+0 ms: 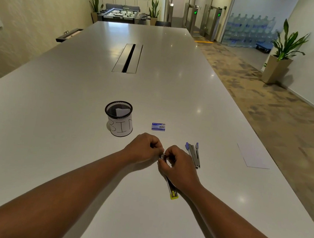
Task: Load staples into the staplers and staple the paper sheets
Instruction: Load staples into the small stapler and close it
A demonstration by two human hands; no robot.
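I had both hands together near the middle of the long white tabletop (72,128), working on the slim metal stapler with a yellow plastic end (173,192). My right hand (178,167) had its fingers curled round the stapler's front part, and my left hand (144,147) pinched at its metal tip; whether a staple strip sat between those fingers I couldn't tell, too small. A second stapler, steel with blue plastic ends (194,155), lay sprung open just right of my hands. The small blue cardboard staple box (158,126) sat beyond, near the black mesh cup labelled BIN (119,119), and a white paper sheet (254,156) lay well off to the right. My judgement: the stapler is light and rigid, slick steel; best held by its sides. Staple strips are brittle, so pinch gently.
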